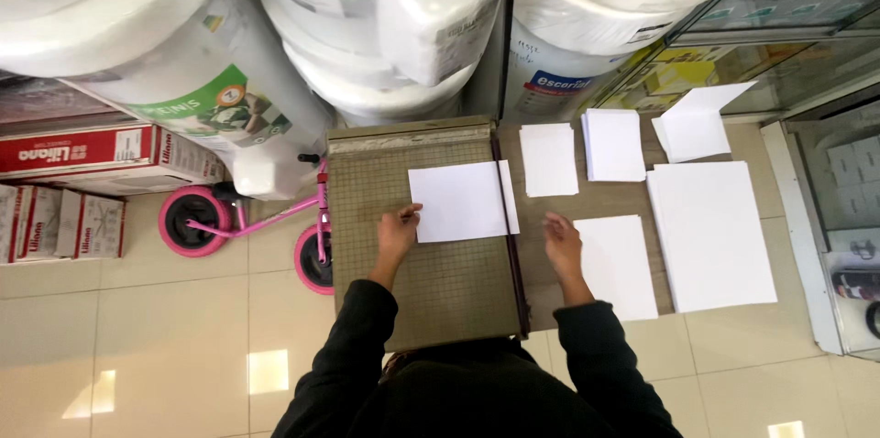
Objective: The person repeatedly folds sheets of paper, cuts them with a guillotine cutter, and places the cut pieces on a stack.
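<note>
A white paper sheet point(461, 201) lies on the gridded board of a paper cutter point(431, 291), its right edge just past the cutter's dark blade arm point(511, 246). My left hand point(397, 231) rests on the board with its fingertips pressing the sheet's lower left corner. My right hand point(560, 244) hovers over the brown table just right of the blade arm, fingers loosely curled, holding nothing; it is beside a white sheet point(617, 266). Both arms wear dark sleeves.
More white paper lies on the table: a small sheet point(548, 159), a small stack point(612, 144), a folded sheet point(697, 122) and a large stack point(712, 235). Big white rolls point(183, 44) stand behind. A pink balance bike point(238, 218) and red-white boxes point(82, 158) are left. A glass cabinet point(825, 172) stands right.
</note>
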